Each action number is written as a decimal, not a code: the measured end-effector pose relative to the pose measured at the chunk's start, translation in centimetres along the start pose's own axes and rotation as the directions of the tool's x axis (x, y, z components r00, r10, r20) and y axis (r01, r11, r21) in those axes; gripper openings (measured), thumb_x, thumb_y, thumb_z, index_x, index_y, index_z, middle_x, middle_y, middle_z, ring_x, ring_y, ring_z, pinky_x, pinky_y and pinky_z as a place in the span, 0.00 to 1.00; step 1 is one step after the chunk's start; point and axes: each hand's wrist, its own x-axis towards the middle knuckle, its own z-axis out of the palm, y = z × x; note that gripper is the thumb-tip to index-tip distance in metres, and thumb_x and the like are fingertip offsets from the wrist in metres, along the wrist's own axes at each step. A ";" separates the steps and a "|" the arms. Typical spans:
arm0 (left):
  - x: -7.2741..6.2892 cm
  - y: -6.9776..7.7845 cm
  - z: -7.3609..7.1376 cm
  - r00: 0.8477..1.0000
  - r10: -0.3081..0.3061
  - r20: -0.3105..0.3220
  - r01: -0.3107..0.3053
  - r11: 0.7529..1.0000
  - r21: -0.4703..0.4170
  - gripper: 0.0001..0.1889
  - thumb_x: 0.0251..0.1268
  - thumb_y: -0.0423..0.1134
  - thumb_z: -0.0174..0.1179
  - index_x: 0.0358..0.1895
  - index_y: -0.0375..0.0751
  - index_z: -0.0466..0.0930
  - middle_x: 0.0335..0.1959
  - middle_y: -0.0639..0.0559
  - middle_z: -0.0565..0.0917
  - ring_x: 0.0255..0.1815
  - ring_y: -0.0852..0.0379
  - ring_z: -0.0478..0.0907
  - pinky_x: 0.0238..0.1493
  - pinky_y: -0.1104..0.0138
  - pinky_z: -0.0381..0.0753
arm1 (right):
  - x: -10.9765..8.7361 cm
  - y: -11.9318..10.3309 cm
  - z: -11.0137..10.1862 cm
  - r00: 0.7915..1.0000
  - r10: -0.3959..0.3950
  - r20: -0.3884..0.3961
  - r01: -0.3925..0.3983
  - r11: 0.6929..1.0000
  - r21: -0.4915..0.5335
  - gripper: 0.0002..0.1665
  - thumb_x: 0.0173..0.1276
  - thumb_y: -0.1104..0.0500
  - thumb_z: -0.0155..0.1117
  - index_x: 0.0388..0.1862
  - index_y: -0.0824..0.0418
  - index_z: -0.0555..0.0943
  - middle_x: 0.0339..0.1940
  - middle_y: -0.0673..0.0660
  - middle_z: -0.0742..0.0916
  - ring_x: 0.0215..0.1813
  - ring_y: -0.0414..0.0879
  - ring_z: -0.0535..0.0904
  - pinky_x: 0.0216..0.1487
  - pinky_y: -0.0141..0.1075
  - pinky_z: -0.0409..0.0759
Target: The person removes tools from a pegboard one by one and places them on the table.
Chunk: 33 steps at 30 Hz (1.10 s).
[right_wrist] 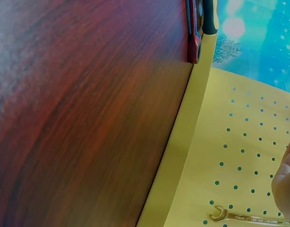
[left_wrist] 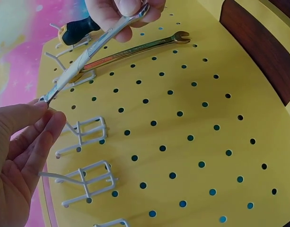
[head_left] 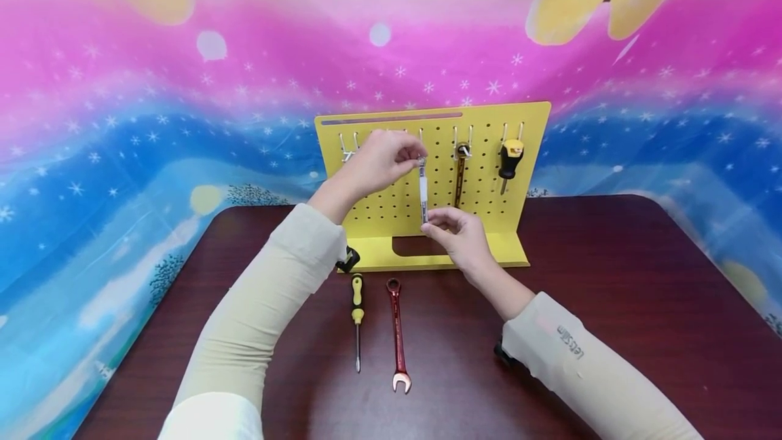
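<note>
A silver wrench [head_left: 423,189] stands nearly upright in front of the yellow pegboard [head_left: 379,224]. My left hand [head_left: 386,160] pinches its upper end, close to the hooks. At the lower end, my right hand [head_left: 459,233] holds it between thumb and fingers. In the left wrist view the wrench [left_wrist: 83,59] runs slantwise between both hands, near two bare white hooks [left_wrist: 90,135]. Only part of the right hand [right_wrist: 285,182] shows at the edge of the right wrist view, and the silver wrench is out of sight there.
A gold-coloured wrench [head_left: 461,178] and a black-and-yellow screwdriver [head_left: 510,158] hang on the board's right half. On the dark wooden table [head_left: 586,257] lie a long yellow-and-black screwdriver [head_left: 358,304] and a red wrench [head_left: 398,331], both in front of the board's base.
</note>
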 end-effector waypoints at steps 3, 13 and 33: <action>0.0 0.0 -0.2 1.000 0.001 0.012 -0.001 1.000 -0.012 0.11 0.70 0.31 0.60 0.52 0.34 0.83 0.43 0.46 0.87 0.43 0.55 0.83 0.49 0.70 0.84 | -0.1 0.0 0.0 1.000 -0.021 0.011 0.021 1.000 0.002 0.14 0.64 0.68 0.69 0.47 0.73 0.83 0.36 0.60 0.88 0.35 0.32 0.82 0.43 0.26 0.80; -0.4 0.2 -0.9 0.999 0.015 0.029 -0.014 1.000 -0.028 0.09 0.69 0.31 0.61 0.49 0.35 0.84 0.41 0.46 0.88 0.42 0.56 0.84 0.48 0.69 0.84 | -0.9 -0.8 0.0 0.997 -0.041 0.059 0.041 0.999 0.010 0.14 0.63 0.69 0.69 0.48 0.73 0.82 0.36 0.59 0.88 0.36 0.33 0.81 0.40 0.25 0.81; -1.8 0.7 0.1 0.994 0.021 0.105 -0.018 1.000 -0.026 0.10 0.69 0.31 0.60 0.51 0.36 0.84 0.44 0.46 0.88 0.44 0.56 0.85 0.49 0.69 0.85 | -3.2 -0.6 -0.4 0.987 -0.046 0.151 0.054 0.997 -0.051 0.11 0.64 0.69 0.69 0.44 0.72 0.82 0.36 0.65 0.87 0.36 0.35 0.82 0.43 0.27 0.84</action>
